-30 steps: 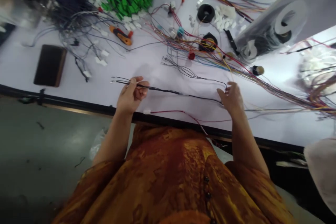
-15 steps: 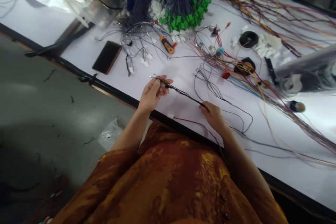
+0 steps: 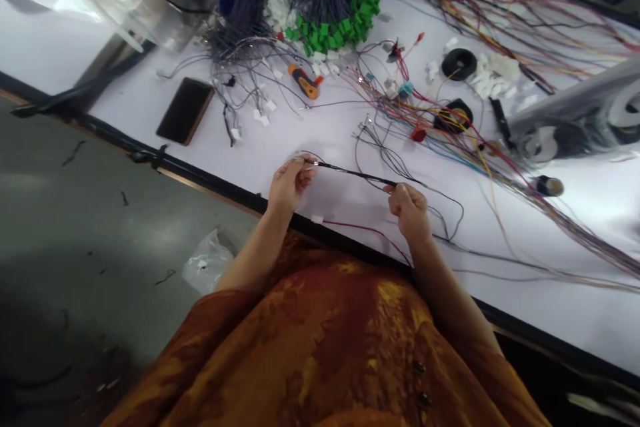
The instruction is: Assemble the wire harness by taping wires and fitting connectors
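Observation:
My left hand [image 3: 290,183] pinches one end of a thin bundle of black wires [image 3: 353,173] just above the white table [image 3: 550,293]. My right hand [image 3: 411,210] grips the same bundle further along, so the stretch between the hands is pulled straight. Beyond my right hand the black wires trail off in loose loops [image 3: 440,220] on the table. A red wire with a white connector [image 3: 317,219] lies near the table's front edge, between my hands.
A dark phone [image 3: 185,110] lies at left. An orange-handled tool [image 3: 304,82], green connectors [image 3: 345,20] with dark wire bundles, black tape rolls [image 3: 459,63] and many coloured wires [image 3: 500,153] lie further back. A plastic bag [image 3: 207,260] sits on the floor.
My right hand has slid left along the black wires, closing the gap to my left hand. The view has swung left and tilted, showing more of the floor.

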`<state>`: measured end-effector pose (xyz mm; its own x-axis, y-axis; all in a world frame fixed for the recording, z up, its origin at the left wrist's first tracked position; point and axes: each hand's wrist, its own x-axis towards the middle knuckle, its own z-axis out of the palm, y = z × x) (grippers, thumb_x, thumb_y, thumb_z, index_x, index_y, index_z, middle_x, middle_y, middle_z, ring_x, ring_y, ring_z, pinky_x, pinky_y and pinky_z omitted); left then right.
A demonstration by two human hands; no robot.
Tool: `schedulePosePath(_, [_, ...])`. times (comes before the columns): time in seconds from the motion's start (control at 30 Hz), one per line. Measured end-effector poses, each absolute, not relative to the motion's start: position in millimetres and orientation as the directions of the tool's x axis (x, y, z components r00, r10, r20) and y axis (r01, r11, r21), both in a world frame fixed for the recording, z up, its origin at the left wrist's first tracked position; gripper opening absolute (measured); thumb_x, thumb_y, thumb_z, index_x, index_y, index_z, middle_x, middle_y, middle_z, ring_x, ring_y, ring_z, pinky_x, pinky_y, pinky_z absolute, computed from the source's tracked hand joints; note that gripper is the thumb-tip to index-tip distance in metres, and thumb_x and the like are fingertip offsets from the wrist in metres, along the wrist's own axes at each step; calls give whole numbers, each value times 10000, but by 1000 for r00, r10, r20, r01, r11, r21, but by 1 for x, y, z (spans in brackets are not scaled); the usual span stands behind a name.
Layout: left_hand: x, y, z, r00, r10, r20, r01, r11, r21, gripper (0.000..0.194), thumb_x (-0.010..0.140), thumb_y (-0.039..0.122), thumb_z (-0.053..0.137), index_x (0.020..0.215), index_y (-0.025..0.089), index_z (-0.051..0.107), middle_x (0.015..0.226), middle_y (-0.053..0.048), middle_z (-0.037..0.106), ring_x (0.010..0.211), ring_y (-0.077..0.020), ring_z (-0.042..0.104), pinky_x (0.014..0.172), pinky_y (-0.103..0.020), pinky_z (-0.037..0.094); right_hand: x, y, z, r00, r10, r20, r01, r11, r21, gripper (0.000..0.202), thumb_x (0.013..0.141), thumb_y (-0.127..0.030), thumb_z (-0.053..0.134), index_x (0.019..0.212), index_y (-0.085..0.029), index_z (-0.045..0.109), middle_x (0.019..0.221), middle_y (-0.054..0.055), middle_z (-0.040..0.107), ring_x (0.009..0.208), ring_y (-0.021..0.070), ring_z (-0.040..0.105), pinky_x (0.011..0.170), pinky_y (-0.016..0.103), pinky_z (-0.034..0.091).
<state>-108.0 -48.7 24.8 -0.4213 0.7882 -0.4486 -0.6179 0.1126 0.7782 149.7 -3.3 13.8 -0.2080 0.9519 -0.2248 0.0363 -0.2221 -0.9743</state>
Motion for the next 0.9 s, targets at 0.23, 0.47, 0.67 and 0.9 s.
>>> schedulePosePath(0.23, [-113,-56,33,-548,764,-341,-449,75,890,178,830,292,770,760,180,651,776,-6,762,576,-80,702,466,-134,504,166,-8,18,-343,936,-76,343,49,-938,325,877,-535,654,974,-234,726,637,-18,527,562,133,452,568,285,388])
schedulePosePath(0.47, [-120,-55,56,-615,788,36,-123,-141,982,97,831,216,769,870,224,681,865,10,747,675,-91,699,552,-169,546,172,-16,19,-497,867,-39,657,346,-670,286,991,-361,499,1069,-235,744,946,88,669,841,213,626,733,317,461])
schedulePosePath(0.67, [-129,-57,60,-588,783,204,142,-148,979,25,860,211,741,882,218,750,825,4,770,637,-94,706,588,-196,571,179,-18,11,-507,862,1,568,335,-751,271,970,-412,553,1002,-236,756,935,86,722,870,230,658,774,336,478])
schedulePosePath(0.9, [-128,-61,42,-566,820,-86,-134,12,991,81,796,221,767,789,155,721,736,-25,765,543,-83,679,526,-162,556,180,-15,22,-138,990,-21,199,7,-980,431,907,-620,546,802,-242,726,530,-19,447,501,143,428,538,302,367])
